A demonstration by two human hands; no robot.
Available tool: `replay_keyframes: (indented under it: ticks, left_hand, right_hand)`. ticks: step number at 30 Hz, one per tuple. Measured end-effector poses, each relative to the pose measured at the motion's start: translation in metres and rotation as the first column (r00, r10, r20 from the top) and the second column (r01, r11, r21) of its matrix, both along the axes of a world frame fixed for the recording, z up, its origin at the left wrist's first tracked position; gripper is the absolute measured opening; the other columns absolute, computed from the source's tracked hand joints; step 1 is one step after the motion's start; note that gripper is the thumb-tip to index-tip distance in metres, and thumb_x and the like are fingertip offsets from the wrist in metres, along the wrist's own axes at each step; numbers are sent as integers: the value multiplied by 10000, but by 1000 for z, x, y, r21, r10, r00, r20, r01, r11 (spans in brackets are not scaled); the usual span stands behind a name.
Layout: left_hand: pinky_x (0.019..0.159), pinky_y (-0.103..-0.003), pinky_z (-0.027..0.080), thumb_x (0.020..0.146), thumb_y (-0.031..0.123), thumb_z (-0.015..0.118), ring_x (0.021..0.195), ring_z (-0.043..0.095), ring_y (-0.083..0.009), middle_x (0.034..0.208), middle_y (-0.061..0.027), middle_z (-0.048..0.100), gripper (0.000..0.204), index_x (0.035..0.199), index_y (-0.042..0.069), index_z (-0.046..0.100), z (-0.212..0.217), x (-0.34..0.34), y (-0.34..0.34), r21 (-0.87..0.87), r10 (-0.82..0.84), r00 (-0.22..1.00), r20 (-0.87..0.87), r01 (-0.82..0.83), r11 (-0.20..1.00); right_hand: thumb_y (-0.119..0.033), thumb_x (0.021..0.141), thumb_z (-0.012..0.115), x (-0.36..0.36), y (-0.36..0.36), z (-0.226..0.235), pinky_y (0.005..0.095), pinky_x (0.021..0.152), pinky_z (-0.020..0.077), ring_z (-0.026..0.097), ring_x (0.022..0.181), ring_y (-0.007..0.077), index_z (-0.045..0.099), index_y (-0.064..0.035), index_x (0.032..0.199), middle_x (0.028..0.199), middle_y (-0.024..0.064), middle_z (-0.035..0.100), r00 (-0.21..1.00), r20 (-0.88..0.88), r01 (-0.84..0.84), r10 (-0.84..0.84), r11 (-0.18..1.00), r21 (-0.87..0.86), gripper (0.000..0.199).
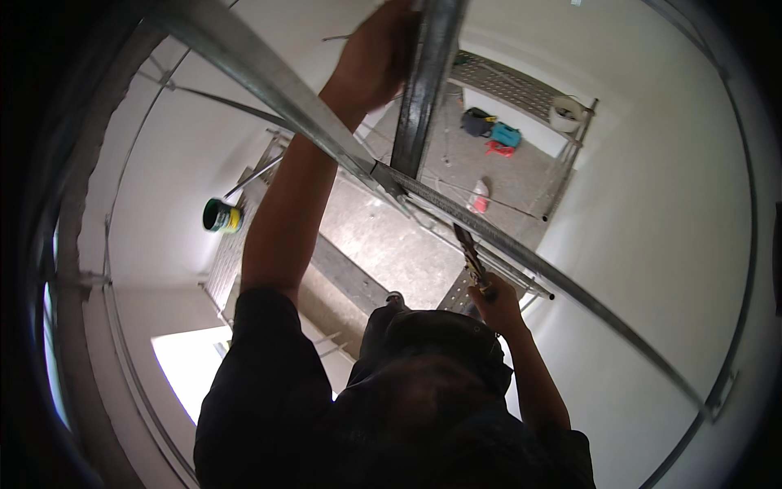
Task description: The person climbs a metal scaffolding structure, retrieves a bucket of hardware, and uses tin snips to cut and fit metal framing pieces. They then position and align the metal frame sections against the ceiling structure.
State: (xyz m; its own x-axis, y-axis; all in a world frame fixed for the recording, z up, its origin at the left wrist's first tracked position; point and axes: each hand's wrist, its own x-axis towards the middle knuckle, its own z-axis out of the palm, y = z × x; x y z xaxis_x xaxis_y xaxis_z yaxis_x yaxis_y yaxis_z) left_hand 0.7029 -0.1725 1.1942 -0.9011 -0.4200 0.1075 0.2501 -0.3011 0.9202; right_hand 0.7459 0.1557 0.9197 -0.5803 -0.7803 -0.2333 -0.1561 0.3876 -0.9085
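Observation:
My left arm reaches up past a long galvanized metal bar (269, 85). My left hand (376, 61) is closed at the edge of a wide metal channel (423, 98), its fingertips partly hidden behind it. The channel's lower end meets the crossing bar (505, 236) near a small dark joint. Lower on the right, my right hand (497, 303) is wrapped round the handles of a pliers-like tool (470, 254). The tool points up, with its jaws just below the crossing bar; whether they touch it I cannot tell.
Far below, scaffold planks (513, 85) carry a white bucket (565, 114). Dark and teal bags (505, 134) and a red-and-white bag (479, 197) lie on the floor. A green bucket (221, 215) stands at left. Thin metal rails (745, 244) run along the pale walls.

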Motion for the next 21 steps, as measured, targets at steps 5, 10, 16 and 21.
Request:
replay_keyframes:
  ticks: [5,10,16,21]
  left_hand:
    - [680,-293,506,991,390,502,750,620,-149,974,-78,658,393,1142,37,584,0,38,-11,61,-35,953,-300,56,997]
    - [932,-368,470,960,662,315,1087,592,-241,1196,-137,626,820,1295,-61,507,-26,77,-32,-115,-208,786,-582,174,978]
    - [714,-322,422,1017,439,429,811,527,-187,916,-72,552,442,1075,18,550,-16,70,-4,-343,-75,842,-535,-135,930]
    - [506,-254,309,1032,413,452,535,375,-76,578,65,371,423,758,98,524,8,66,43,-376,41,881,-471,-243,894]
  right_hand:
    - [-295,866,722,36,19,26,308,497,448,561,496,119,585,-16,819,577,39,588,937,74,333,-342,936,111,314]
    - [-257,891,689,70,-6,71,264,419,414,518,446,103,560,-35,900,594,24,556,810,286,543,-512,839,-34,257]
    - [-341,983,551,112,-70,95,267,393,392,491,416,121,516,-37,955,616,49,537,753,565,548,-339,797,-252,306]
    - [-403,981,538,119,-131,108,274,415,398,479,431,144,527,-61,940,639,55,536,484,868,787,-110,487,-378,344]
